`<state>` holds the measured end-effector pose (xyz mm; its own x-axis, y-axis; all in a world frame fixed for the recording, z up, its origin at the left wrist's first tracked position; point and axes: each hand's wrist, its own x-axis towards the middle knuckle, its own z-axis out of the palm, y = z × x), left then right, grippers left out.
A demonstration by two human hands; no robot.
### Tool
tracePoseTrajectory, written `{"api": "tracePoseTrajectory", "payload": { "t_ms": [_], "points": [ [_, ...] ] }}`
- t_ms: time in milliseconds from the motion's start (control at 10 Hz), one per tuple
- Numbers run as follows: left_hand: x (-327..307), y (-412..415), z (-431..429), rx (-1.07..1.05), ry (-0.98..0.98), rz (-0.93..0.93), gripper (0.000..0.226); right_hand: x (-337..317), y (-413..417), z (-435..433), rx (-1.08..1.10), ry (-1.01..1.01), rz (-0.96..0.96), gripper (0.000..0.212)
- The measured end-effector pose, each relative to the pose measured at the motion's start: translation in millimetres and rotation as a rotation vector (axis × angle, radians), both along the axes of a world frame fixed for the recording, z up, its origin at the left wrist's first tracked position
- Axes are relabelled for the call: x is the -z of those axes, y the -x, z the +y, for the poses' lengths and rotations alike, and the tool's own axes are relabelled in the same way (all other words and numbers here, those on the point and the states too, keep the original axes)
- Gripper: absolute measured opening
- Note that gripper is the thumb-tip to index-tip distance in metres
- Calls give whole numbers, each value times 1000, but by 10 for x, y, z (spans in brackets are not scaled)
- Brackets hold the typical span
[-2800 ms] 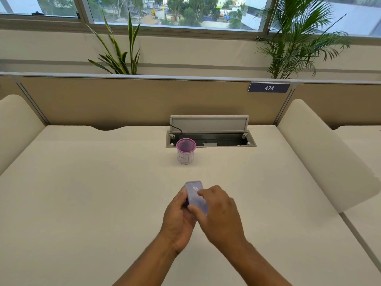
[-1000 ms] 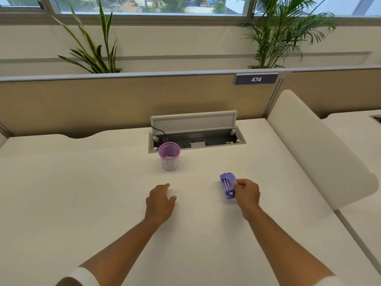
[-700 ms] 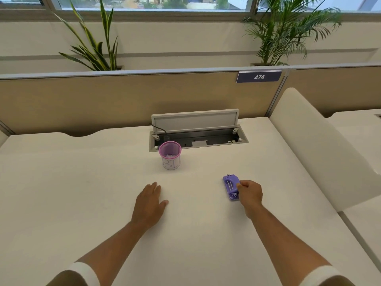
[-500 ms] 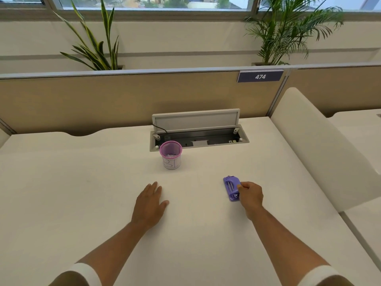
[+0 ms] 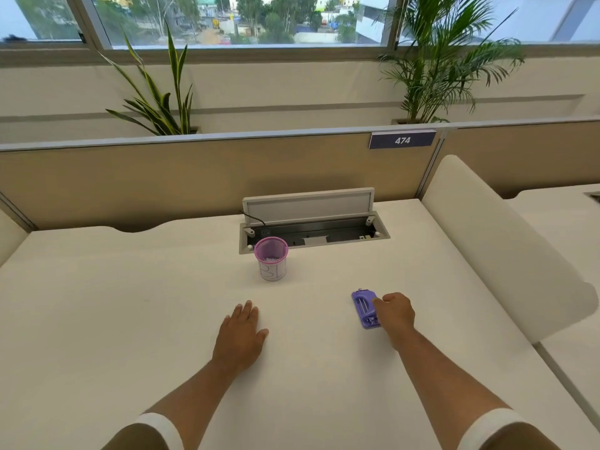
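So the person is at a plain white desk (image 5: 130, 319) with both arms stretched out over it. The left hand (image 5: 242, 332) lies flat on the desktop, palm down, fingers straight and relaxed, holding nothing. The right hand (image 5: 394, 311) is over on the right, fingers curled in, and its fingertips pinch the right edge of a small purple gadget (image 5: 365, 308). The gadget lies flat on the desk with its long side pointing away from the person, and there's some little metal bit showing on its top face. Honestly can't tell what it is, it's too small from here.

Further back, roughly between the two hands, a little white cup (image 5: 272, 261) with a pink rim stands upright, with some scribble on its side and something pale inside. It's well apart from both hands. Right behind it is the desk's cable box (image 5: 324, 233), with its lid (image 5: 308, 206) flipped up and a black cord going in at the left corner.

The tan divider behind has a plate reading 474 (image 5: 402, 140), and two potted plants sit by the window, a spiky one (image 5: 162, 105) and a palm (image 5: 438, 60).
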<state>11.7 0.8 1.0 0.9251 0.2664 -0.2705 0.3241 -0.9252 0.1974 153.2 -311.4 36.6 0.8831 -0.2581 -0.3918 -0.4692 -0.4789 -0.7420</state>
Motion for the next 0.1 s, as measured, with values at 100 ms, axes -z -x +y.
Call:
{"api": "tracePoseTrajectory", "payload": {
  "t_ms": [100],
  "points": [
    [-162,-86,34,19,-35,-43,68,-183,-43,93,-22,40,-37,37]
  ]
}}
